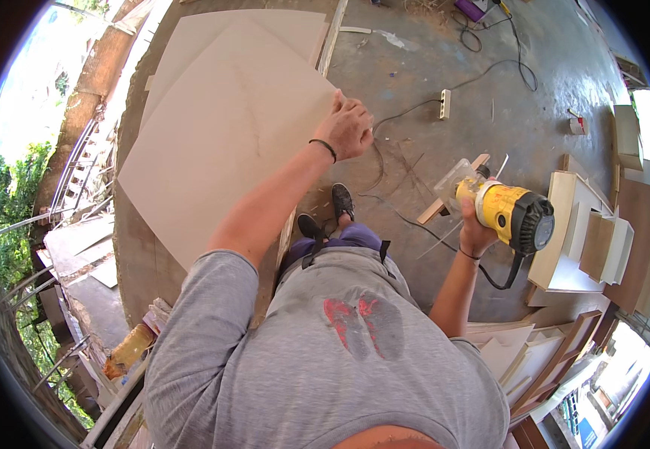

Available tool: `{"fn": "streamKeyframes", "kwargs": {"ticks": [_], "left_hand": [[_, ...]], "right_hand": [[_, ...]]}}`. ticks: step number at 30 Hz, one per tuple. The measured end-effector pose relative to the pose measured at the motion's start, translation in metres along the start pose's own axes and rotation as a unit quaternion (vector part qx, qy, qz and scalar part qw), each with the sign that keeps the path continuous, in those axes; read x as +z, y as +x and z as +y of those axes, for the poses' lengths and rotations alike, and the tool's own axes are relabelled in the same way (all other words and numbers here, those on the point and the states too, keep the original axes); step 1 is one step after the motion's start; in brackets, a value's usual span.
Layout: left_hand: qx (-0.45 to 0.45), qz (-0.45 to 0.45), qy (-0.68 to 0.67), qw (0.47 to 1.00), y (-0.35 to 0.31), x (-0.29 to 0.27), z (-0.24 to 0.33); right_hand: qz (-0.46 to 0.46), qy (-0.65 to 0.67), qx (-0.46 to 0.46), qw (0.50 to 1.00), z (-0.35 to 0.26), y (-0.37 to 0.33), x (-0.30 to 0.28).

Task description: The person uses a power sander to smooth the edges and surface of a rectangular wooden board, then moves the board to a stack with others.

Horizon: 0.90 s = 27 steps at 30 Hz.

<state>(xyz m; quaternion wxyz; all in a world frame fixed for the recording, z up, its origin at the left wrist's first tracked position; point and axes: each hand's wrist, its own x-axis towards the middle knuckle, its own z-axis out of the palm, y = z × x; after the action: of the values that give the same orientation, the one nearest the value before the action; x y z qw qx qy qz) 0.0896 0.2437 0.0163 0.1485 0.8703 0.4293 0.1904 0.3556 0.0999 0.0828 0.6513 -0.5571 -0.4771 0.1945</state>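
Observation:
A large pale board [213,142] lies flat on a bench to my left, turned at an angle over another pale board [183,45]. My left hand [350,126] is closed at its right-hand corner, fingers curled over the edge. Out to the right, my right hand [476,230] is wrapped round a yellow and black trim router [506,213]. The router is tilted on its side, its clear base [454,179] pointing left, away from the board. A black cord [506,283] hangs from its rear end.
On the concrete floor lie a white power strip [445,105], trailing cords [489,71] and a wood strip [431,211]. White box-like pieces [583,232] stand at the right, with panels [519,352] leaning below them. A small pot [577,126] sits farther back.

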Motion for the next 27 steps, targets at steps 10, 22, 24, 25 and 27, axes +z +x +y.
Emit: {"fn": "streamKeyframes", "kwargs": {"ticks": [10,22,24,25,27], "left_hand": [[0.207,-0.169,-0.061,0.962,-0.110,-0.014,0.044],[-0.147,0.024,0.091,0.985,-0.269,-0.082,-0.009],[-0.186,0.029,0.117,0.975,-0.278,-0.086,-0.009],[-0.189,0.021,0.120,0.974,-0.275,-0.089,-0.009],[-0.185,0.017,0.129,0.974,-0.273,-0.090,-0.009]], "right_hand": [[0.023,0.001,-0.017,1.000,0.003,0.001,-0.009],[-0.289,0.000,-0.009,0.957,-0.006,-0.010,0.074],[-0.338,0.014,-0.043,0.940,-0.013,-0.019,0.100],[-0.363,0.000,-0.096,0.927,-0.014,-0.019,0.111],[-0.394,-0.029,-0.166,0.904,-0.014,-0.029,0.127]]}}
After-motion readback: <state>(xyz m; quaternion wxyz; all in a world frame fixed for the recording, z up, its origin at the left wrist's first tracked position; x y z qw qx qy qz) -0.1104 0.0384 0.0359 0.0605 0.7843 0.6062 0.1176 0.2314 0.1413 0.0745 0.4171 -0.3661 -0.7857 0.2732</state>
